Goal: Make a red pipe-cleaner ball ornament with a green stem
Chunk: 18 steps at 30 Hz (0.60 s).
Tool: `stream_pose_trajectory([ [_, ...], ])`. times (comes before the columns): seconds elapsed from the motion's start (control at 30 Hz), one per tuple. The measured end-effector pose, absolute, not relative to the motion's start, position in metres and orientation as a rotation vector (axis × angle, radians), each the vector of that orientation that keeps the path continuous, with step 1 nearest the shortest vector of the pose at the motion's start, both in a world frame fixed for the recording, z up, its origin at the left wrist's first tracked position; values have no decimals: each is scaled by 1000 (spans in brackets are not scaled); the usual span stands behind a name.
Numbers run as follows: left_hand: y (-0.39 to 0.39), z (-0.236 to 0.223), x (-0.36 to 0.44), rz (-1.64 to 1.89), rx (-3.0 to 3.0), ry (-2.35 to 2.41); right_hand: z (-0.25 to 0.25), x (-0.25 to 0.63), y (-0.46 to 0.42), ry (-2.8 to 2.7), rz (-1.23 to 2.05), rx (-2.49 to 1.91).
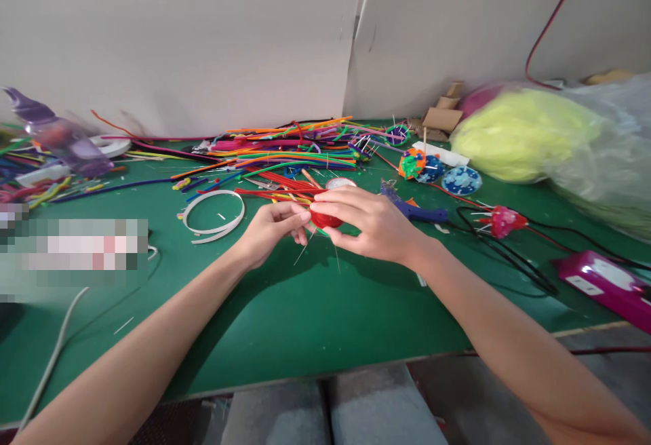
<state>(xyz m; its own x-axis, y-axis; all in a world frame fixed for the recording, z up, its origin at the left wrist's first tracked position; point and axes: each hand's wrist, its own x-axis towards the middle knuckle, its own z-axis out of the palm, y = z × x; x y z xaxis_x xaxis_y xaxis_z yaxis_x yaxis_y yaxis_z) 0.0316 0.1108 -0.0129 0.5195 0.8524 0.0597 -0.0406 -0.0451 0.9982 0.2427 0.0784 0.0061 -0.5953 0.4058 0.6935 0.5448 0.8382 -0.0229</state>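
Observation:
A small, round red piece (325, 217) is between my hands, low over the green table. My right hand (373, 221) curls over it from the right, fingers resting across its top. At its left edge, my left hand (279, 226) is closed in a pinch; what the fingertips hold is too small to make out. Thin wire-like ends stick out below the piece, and a bit of green shows under it. Just behind lie red pipe cleaners (277, 184) and a round, pale-rimmed item (340, 183). A blue glue gun (420, 212) lies right of my right hand.
A coil of white strip (213, 214) lies left of my hands. Piled pipe cleaners (300, 143) line the wall. Decorated balls (461, 180), a red-pink spiky piece (502, 221), black cables, a magenta power strip (600, 285) and plastic bags (523, 133) occupy the right.

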Motion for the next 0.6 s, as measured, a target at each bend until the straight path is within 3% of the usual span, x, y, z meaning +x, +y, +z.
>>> stream_pose_trajectory([
  [0.3,109,-14,32,869,1446,742,4,239,79,-2234,-253,-690],
  [0.6,109,-10,34,954,1435,748,11,245,79,-2088,15,-823],
])
